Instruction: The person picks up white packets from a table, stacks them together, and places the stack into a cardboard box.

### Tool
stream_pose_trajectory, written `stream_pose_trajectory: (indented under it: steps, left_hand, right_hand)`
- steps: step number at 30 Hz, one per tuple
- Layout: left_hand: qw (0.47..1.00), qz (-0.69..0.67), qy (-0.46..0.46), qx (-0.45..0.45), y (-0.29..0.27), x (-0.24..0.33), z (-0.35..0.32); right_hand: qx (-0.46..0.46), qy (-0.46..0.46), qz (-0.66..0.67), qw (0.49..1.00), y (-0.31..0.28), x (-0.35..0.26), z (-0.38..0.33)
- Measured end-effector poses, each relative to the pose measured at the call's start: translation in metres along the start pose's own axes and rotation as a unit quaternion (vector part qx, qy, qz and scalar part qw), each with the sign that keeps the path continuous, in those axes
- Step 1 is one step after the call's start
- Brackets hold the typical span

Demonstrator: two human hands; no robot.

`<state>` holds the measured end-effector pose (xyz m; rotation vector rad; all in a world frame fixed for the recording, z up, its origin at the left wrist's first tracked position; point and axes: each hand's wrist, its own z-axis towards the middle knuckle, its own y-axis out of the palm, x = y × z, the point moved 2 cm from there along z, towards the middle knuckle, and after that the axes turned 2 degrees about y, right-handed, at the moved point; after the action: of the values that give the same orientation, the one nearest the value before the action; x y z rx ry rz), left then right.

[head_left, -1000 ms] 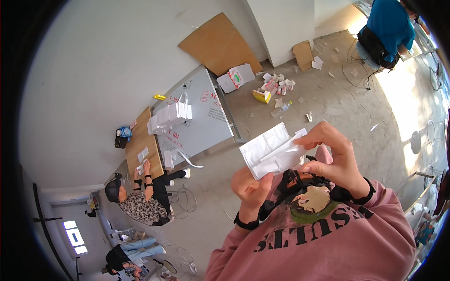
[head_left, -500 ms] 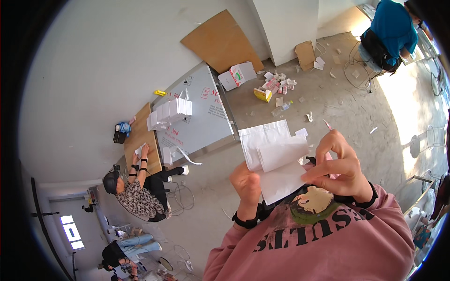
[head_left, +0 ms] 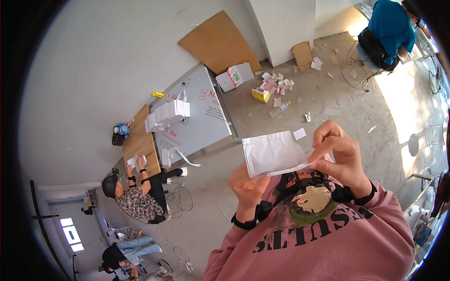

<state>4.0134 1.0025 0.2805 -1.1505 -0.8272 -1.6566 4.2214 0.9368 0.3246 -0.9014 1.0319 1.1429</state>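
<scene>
I hold a flat white paper bag (head_left: 274, 152) in front of my chest, with folded layers along its lower edge. My left hand (head_left: 248, 187) grips its lower left corner, thumb lying along the fold. At the lower right, my right hand (head_left: 338, 152) pinches the folded edge between thumb and fingers. Black bands circle both wrists.
Beyond the bag, a metal-topped table (head_left: 206, 117) bears a row of white paper bags (head_left: 168, 114). A co-worker (head_left: 140, 192) handles white paper at a wooden board (head_left: 136, 140). Crumpled packaging (head_left: 276, 85) and a plastic bottle (head_left: 280, 108) litter the floor.
The loose lower flaps of the bag have come together into one folded edge. My right hand has risen slightly and now pinches that edge. The co-worker has lifted the paper.
</scene>
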Motion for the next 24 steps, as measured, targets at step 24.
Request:
stream_pose_trajectory:
  steps: [24]
  left_hand:
    - [0.988, -0.148, -0.038, 0.026, -0.008, -0.014, 0.001]
  right_hand:
    - [-0.025, -0.044, -0.04, 0.998, -0.001, -0.003, 0.004]
